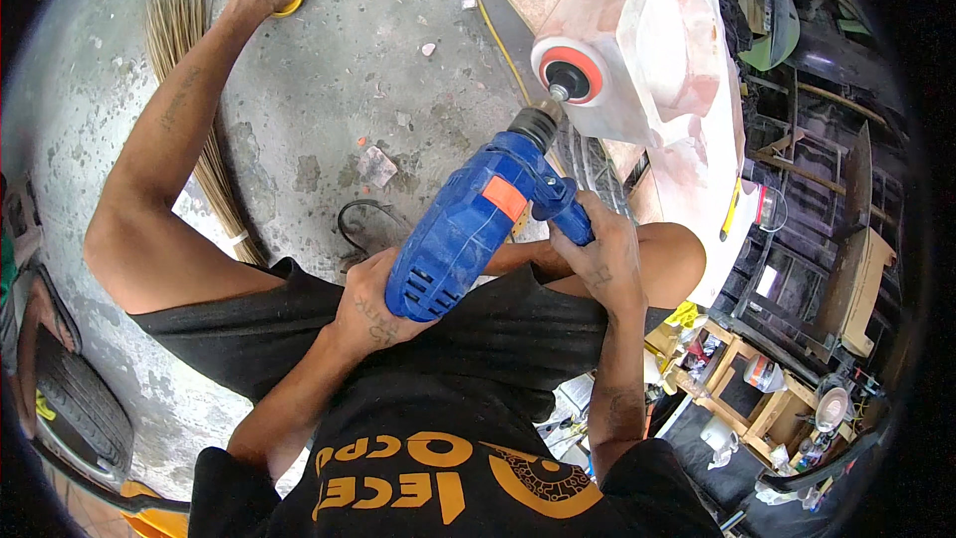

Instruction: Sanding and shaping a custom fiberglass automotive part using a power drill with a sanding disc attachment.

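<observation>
A dusty blue power drill (463, 224) slants across the middle of the view. My left hand (373, 307) is closed around its rear grip, the fingers mostly hidden behind the body. On the side handle (570, 224), my right hand (605, 257) is wrapped. From the chuck (538, 125) extends a round sanding pad (571, 75), black with an orange-red rim, which appears to lie against a large curved panel (637, 50). That panel is white with patchy pinkish filler and stands at the upper right.
A straw broom (204, 154) lies by my left leg. Across the concrete floor runs a yellow cord (493, 25). A yellow-handled cutter (731, 209) rests right of the panel. Wooden shelving (732, 389) with containers stands lower right, a tyre (80, 399) lower left.
</observation>
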### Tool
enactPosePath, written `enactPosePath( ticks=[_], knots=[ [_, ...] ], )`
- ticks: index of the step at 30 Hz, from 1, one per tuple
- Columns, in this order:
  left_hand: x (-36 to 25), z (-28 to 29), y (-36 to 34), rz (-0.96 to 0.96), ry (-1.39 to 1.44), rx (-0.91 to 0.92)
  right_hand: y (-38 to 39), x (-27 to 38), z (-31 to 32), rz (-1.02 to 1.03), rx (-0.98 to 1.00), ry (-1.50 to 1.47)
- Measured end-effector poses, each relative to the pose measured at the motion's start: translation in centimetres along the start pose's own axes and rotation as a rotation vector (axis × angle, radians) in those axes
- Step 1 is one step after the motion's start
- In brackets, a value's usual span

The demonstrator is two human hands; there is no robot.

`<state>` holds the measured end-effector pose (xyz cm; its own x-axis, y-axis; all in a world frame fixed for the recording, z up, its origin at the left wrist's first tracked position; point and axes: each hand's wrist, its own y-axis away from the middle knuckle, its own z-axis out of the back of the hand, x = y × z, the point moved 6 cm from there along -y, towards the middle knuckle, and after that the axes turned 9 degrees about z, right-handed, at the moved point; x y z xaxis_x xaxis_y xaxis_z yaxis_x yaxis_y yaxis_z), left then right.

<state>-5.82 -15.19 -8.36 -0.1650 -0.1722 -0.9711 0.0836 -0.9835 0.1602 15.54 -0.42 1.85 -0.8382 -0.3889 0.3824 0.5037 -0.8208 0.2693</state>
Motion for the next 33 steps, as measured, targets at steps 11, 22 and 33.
enactPosePath(
  ticks=[11, 22, 33],
  knots=[
    [-0.7, -1.6, 1.2, -0.058, 0.002, 0.082, 4.2, -1.6, 0.1, -0.075, -0.058, -0.032],
    [0.9, -1.4, 1.1, 0.075, 0.028, 0.056, 1.9, -1.6, -1.1, -0.062, -0.054, -0.038],
    [0.9, 0.3, 0.0, 0.094, 0.065, -0.024, -1.4, -0.2, -1.2, 0.001, 0.023, -0.006]
  ],
)
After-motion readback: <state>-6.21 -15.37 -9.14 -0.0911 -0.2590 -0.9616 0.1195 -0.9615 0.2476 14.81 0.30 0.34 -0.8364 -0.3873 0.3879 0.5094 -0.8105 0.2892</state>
